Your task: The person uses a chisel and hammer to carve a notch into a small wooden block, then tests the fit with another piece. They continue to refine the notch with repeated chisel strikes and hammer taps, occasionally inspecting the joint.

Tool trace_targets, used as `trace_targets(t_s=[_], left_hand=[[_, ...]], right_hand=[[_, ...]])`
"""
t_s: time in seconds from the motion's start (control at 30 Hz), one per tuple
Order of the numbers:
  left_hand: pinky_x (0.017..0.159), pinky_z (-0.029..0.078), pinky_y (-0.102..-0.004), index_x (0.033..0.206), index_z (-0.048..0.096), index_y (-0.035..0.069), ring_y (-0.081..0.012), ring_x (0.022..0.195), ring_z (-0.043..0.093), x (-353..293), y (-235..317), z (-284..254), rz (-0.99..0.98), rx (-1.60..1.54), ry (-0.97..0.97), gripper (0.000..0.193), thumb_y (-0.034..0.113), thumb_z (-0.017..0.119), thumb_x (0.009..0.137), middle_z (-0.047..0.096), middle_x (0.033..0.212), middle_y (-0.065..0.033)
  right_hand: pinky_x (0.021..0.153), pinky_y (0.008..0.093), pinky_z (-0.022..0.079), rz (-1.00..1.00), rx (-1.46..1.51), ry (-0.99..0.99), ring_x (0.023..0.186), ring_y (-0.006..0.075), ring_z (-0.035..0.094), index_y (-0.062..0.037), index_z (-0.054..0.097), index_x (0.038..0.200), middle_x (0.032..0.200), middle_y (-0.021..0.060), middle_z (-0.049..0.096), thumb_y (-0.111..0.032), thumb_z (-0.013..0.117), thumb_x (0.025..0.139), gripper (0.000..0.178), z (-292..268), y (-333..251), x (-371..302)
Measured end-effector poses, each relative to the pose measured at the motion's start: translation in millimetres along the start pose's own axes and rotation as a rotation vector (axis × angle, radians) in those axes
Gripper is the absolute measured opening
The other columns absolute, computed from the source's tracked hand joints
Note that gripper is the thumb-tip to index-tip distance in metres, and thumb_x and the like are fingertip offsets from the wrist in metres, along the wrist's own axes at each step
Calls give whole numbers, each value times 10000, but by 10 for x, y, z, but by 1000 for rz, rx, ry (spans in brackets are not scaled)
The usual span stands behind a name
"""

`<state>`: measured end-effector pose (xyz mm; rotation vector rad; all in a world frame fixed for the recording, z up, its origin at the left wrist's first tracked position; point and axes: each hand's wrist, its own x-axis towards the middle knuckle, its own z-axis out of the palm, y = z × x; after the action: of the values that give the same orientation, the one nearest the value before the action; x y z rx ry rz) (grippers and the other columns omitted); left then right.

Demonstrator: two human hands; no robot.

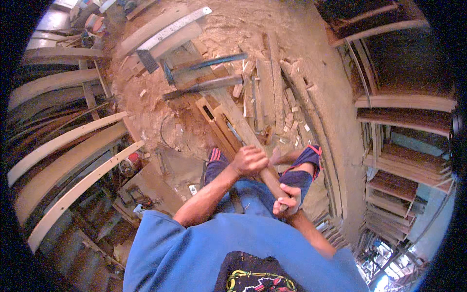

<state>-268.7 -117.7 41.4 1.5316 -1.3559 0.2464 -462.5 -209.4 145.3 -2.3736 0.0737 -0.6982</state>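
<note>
My left hand [250, 159] is closed in a fist over the workpiece. A narrow metal blade, like a chisel's [233, 130], runs out from beneath it; the handle is hidden. Beside the blade lies a pale wooden piece [202, 103] with a dark rectangular slot cut in it. A long plank [238, 117] runs alongside toward my lap. My right hand [288, 198] grips the near end of a length of wood [272, 182] between my thighs. I cannot tell whether this wood is part of the plank.
Ahead lie a blue metal bar [211, 62], a dark wooden bar [204, 86] and a large square [177, 30] with a pale blade. Offcuts [290, 121] and sawdust cover the floor. Boards [68, 146] are racked at left; shelves of timber [406, 102] stand at right.
</note>
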Motion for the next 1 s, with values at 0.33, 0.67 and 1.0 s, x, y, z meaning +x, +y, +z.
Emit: trace_targets(t_s=[0.33, 0.67, 1.0], left_hand=[[592, 506, -402, 759, 572, 111, -261, 686, 650, 3, 78, -133, -147, -95, -274, 199, 241, 689, 665, 606, 724, -40], [560, 555, -408, 940, 656, 137, -260, 671, 701, 341, 109, -286, 100, 118, -953, 152, 248, 617, 844, 672, 726, -78], [587, 549, -445, 888, 601, 120, -316, 718, 694, 389, 268, -120, -165, -133, -608, 191, 241, 661, 754, 662, 782, -74]], right_hand=[[754, 381, 567, 954, 138, -776, 740, 275, 689, -35, 414, 1428, 1044, 236, 673, -242, 731, 829, 709, -507, -391, 680], [1013, 409, 468, 713, 241, -846, 1163, 359, 623, 4, 296, 1523, 1307, 290, 593, -242, 706, 872, 808, -498, -246, 613], [1021, 447, 445, 708, 181, -614, 1164, 336, 582, -65, 614, 1222, 1232, 181, 590, -222, 745, 822, 449, -1049, -513, 906]])
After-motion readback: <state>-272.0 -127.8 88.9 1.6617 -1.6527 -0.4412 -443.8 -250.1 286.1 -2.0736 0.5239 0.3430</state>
